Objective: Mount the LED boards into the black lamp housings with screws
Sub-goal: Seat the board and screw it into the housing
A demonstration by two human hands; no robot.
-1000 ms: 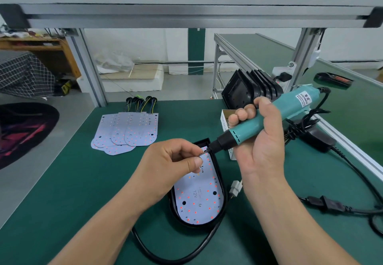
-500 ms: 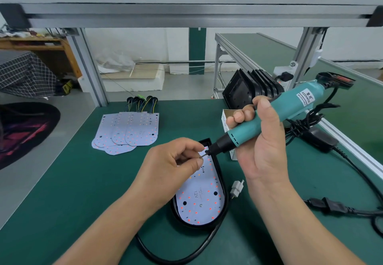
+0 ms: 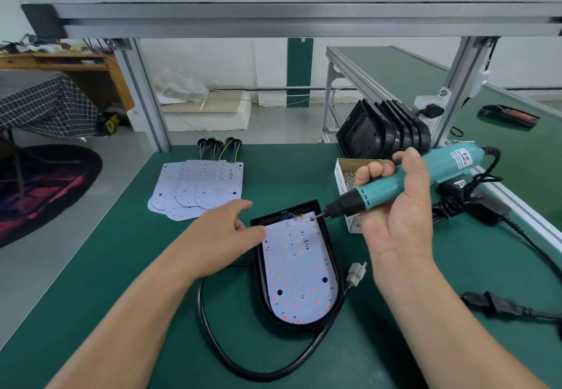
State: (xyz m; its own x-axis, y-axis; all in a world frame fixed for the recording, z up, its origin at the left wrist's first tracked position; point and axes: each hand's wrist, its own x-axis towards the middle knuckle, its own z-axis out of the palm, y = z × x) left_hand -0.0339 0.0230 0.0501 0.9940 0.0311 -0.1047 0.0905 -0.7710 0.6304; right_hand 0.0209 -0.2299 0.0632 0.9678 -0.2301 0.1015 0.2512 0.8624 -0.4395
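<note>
**Corner Screw Under the Bit**

Found the LED board seated in the black lamp housing on the bench. Gripped the electric screwdriver in the right hand, bit slanted onto the far right corner screw. Rested the left hand, relaxed and empty, at the housing's left edge. Needed, likely, a squarer bit and firm downward pressure.

dark oval rug with red pattern, left edge | checked grey cloth, upper left | white foam block, upper centre
</note>
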